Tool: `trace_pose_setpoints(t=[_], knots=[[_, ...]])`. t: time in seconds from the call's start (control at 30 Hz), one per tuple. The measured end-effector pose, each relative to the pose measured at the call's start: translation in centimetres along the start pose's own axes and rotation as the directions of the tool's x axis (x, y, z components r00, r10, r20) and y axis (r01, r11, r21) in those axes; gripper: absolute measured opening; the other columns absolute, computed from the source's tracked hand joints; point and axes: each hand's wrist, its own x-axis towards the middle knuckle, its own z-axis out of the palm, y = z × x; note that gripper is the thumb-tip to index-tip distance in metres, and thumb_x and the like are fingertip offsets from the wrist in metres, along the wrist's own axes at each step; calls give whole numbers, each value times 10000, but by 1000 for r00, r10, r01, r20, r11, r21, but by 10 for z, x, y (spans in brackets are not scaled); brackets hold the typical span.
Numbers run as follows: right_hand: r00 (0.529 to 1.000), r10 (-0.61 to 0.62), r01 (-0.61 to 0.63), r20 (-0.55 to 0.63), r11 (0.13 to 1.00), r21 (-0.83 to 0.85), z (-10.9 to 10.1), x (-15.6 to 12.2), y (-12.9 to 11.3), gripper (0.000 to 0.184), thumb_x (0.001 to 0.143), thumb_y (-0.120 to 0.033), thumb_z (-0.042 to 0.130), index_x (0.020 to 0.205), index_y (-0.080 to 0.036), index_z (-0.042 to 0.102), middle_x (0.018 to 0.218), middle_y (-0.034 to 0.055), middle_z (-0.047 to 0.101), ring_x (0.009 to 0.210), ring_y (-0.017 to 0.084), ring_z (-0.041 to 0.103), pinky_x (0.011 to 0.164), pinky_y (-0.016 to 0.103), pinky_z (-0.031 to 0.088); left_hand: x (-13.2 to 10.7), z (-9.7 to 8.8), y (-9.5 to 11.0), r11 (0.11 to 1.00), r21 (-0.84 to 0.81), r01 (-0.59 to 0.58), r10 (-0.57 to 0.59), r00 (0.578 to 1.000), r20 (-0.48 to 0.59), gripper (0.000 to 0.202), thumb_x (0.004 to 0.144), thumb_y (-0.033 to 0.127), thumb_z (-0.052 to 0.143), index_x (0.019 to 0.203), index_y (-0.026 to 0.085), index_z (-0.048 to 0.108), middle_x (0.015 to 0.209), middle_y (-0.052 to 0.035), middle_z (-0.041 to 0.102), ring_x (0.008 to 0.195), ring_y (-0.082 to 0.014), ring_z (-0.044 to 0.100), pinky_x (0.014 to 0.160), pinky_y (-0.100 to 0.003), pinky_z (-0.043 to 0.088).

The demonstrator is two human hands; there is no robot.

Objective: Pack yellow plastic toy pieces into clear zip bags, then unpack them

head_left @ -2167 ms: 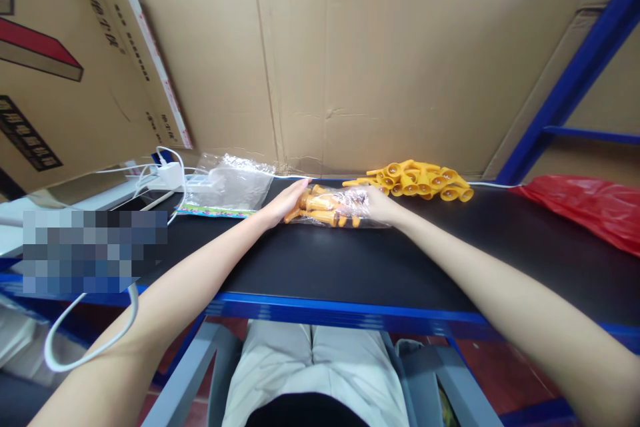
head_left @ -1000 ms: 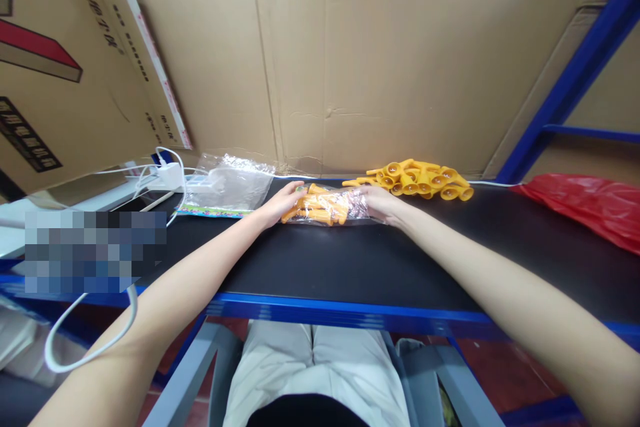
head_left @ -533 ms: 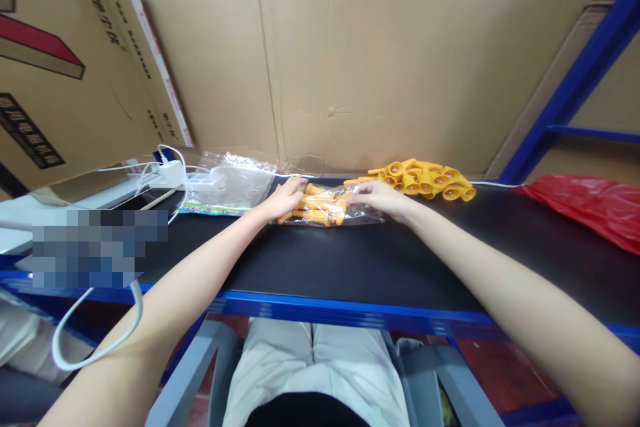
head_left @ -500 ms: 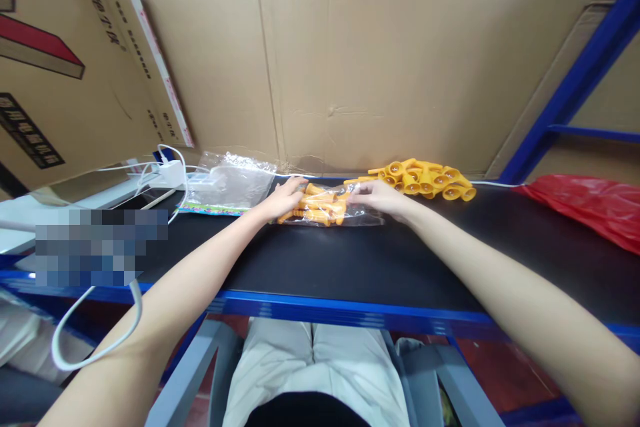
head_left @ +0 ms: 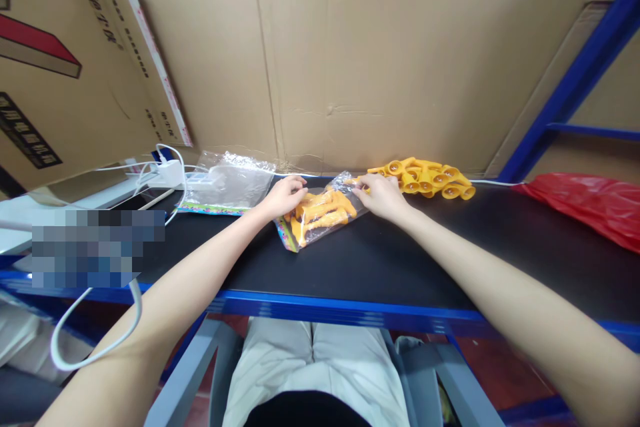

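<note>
A clear plastic bag (head_left: 320,217) filled with several orange plastic pieces lies tilted on the black table top (head_left: 380,260). My left hand (head_left: 284,195) grips its upper left edge with curled fingers. My right hand (head_left: 379,193) pinches the bag's upper right corner. Just behind my right hand lies a loose pile of orange pieces (head_left: 425,180) of the same kind.
A stack of empty clear bags (head_left: 227,183) lies at the left, beside a white power strip and cables (head_left: 167,173). A red plastic bag (head_left: 590,207) sits at the right. Cardboard sheets (head_left: 350,60) wall the back; blue shelf posts (head_left: 565,87) rise at the right.
The filled bag has been turned from lying flat across to slanting, its lower end swung toward me. My right hand shifted from the bag's side to its upper corner.
</note>
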Motion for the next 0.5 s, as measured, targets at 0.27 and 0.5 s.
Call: trace_pose_setpoints(t=[0.27, 0.5], knots=[[986, -60, 33, -155, 985, -170, -15, -2, -4, 185, 833, -286, 462, 781, -157, 583, 850, 109, 645, 823, 231, 570, 753, 348, 347, -1, 3, -14, 971, 161, 176, -202, 965, 166, 477, 802, 512, 434, 1106, 156, 529, 973, -100, 645, 893, -243, 600, 787, -336, 440], [928, 267, -240, 258, 962, -134, -23, 0, -10, 515, 869, -509, 340, 576, -157, 574, 621, 125, 612, 602, 217, 584, 592, 328, 412, -2, 2, -11, 932, 342, 120, -181, 972, 152, 469, 833, 518, 357, 1051, 156, 561, 988, -119, 655, 889, -252, 608, 705, -306, 426]])
